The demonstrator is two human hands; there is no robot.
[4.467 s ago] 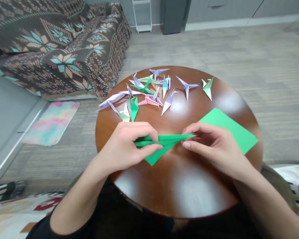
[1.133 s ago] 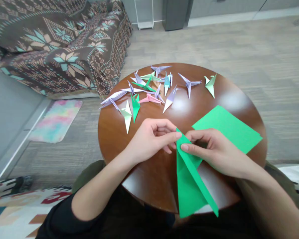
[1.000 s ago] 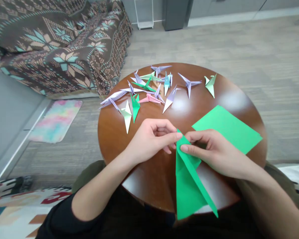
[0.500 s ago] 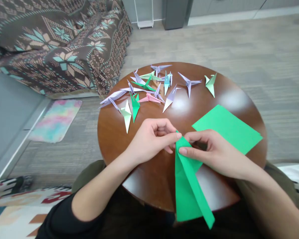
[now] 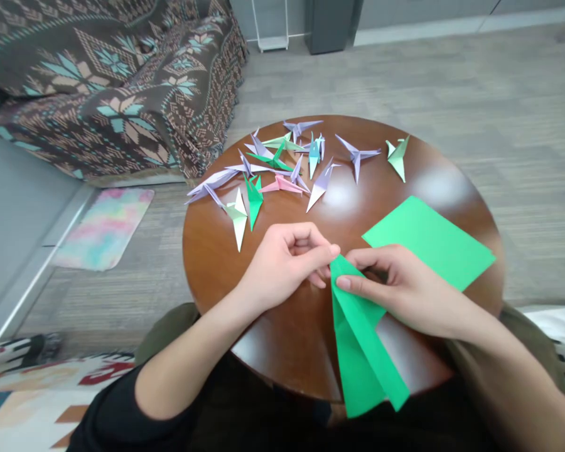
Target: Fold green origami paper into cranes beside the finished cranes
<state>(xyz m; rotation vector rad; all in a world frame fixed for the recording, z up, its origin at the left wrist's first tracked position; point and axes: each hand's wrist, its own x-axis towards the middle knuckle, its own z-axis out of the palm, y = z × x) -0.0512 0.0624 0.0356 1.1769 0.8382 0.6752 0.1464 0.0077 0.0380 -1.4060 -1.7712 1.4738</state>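
Left hand (image 5: 287, 267) is closed in a pinch, thumb and forefinger meeting on the far tip of the folded green paper piece (image 5: 360, 355). Right hand (image 5: 405, 292) grips the same tip from the opposite side, thumb flat on the top layer, remaining fingers curled beneath. The two hands are equally near the tip, and their fingertips touch there, roughly mid-table. The piece is a long, narrow kite shape. Its long axis runs from the pinch toward the near edge of the round wooden table (image 5: 216, 257) and past it, so the broader end hangs free off the edge, unsupported. A flat green paper sheet (image 5: 433, 242) lies toward the right edge, just beyond the right hand. Folded paper cranes (image 5: 273, 166) in lilac, green, pink and white are clustered along the far-left edge, well apart from the hands. One pale green crane (image 5: 396, 157) sits alone at the far-right edge. Off the table: patterned sofa (image 5: 113, 81) beyond the far-left edge, pastel mat (image 5: 103, 226) on the floor to the left.
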